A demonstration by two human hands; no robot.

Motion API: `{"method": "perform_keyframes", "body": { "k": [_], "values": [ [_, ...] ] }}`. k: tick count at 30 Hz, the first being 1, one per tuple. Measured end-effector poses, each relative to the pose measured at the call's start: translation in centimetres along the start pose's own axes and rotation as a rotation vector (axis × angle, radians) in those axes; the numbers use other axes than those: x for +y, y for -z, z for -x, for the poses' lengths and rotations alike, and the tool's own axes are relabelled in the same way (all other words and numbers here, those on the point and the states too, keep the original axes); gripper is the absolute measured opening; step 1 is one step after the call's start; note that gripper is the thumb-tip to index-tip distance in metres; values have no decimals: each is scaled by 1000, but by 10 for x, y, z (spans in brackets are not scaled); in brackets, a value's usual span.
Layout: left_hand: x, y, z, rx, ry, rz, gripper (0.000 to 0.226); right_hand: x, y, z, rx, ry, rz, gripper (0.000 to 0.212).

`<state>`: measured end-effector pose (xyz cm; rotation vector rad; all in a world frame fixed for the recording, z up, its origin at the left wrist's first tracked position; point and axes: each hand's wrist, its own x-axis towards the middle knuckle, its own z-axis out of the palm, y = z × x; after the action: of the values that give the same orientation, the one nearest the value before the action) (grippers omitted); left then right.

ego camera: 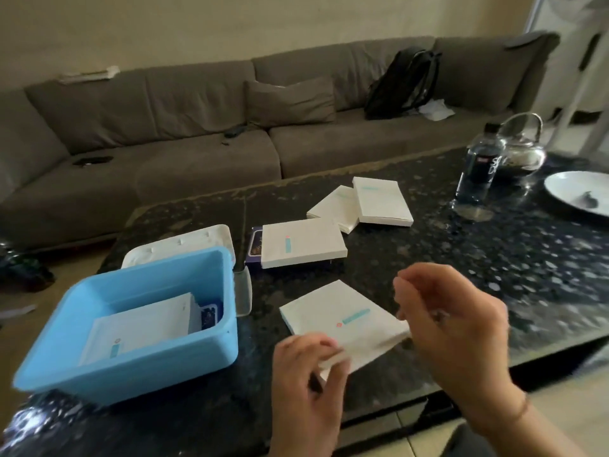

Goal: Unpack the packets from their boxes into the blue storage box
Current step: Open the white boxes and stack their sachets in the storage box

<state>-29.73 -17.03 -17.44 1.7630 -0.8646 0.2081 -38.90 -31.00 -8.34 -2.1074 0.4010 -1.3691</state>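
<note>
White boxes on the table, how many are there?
4. One white box lies nearest, held by the left hand; one sits behind the blue box; two overlap farther back. Flat white packets inside the blue box aren't counted.

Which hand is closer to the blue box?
Left. The left hand pinches the white box just right of the blue box; the right hand is farther right.

Both hands are blurry. The left hand (304,361) hides the near corner of the white box (342,321). At three o'clock the plate (580,189) is cut off.
</note>
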Motion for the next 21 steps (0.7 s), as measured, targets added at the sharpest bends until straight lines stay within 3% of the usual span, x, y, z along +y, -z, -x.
{"method": "perform_keyframes", "body": {
  "k": [2,4,7,10,17,21],
  "values": [
    [18,5,-18,58,264,135,18,0,9,18,54,177,12,3],
    [27,11,-34,52,416,241,14,7,6,35,-65,255,66,8],
    [34,16,-48,8,429,318,14,18,-10,49,-223,312,174,8],
    [34,17,-51,-5,414,285,16,20,-24,50,-267,310,186,14],
    [34,16,-50,-37,398,247,12,19,-46,40,-476,214,449,26],
    [29,16,-48,-67,384,207,13,31,-50,42,-493,255,507,27]
  ]
}}
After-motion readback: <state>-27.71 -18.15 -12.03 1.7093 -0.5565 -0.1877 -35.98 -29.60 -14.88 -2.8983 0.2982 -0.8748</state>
